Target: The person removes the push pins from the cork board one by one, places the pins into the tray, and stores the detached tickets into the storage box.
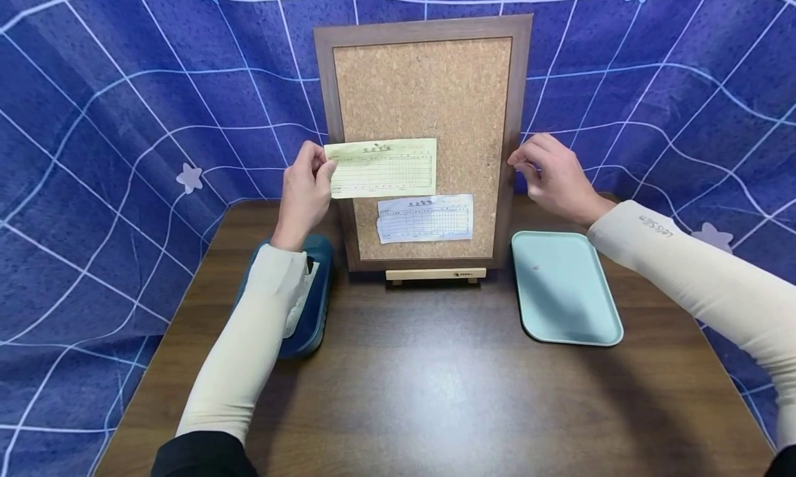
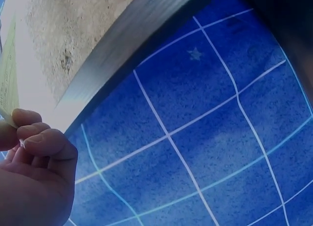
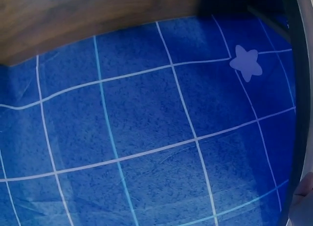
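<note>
My left hand (image 1: 305,186) pinches the left end of a pale yellow-green printed receipt slip (image 1: 385,169), thumb in front. The slip lies across the left frame and lower middle of a framed corkboard (image 1: 429,90), overlapping the top of a bluish-white receipt slip (image 1: 425,219) on the cork. In the left wrist view, the yellow-green slip (image 2: 10,74) sits between thumb and fingers at the left edge. My right hand (image 1: 553,176) has bent fingers, its fingertips at the board's right frame; I cannot tell whether they hold anything.
The board stands on a small wooden stand (image 1: 435,275) on a brown table (image 1: 423,366). At left, under my forearm, is a dark blue tray (image 1: 320,311) with white paper (image 1: 301,304) inside. A light blue tray (image 1: 566,290) lies at right. A blue patterned curtain (image 1: 186,104) hangs behind.
</note>
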`<state>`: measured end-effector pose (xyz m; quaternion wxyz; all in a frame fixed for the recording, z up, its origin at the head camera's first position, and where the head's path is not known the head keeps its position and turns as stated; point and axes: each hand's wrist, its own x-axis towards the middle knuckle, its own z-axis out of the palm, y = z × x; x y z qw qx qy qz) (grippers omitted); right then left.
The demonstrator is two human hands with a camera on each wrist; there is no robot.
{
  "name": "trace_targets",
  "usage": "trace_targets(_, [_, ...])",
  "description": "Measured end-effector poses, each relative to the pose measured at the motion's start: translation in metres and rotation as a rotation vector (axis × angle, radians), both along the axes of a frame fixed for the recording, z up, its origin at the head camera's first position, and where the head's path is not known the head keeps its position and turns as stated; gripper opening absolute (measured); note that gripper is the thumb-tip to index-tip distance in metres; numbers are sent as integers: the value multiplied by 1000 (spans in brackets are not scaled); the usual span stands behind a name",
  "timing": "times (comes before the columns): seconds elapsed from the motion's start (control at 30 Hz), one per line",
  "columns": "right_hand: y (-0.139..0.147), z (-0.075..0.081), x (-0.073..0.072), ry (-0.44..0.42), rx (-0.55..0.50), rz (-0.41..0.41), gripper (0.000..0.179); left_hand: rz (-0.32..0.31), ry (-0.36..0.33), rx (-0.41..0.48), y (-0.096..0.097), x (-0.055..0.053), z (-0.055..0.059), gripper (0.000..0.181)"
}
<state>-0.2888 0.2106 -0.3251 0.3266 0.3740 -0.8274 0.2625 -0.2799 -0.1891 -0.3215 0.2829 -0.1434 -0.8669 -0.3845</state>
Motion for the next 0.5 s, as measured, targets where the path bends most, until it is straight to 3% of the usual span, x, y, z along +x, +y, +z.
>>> trace_targets(0.5, [5,-12,4,3,-38,-9,17,73,18,-12,-30,12,-7,12])
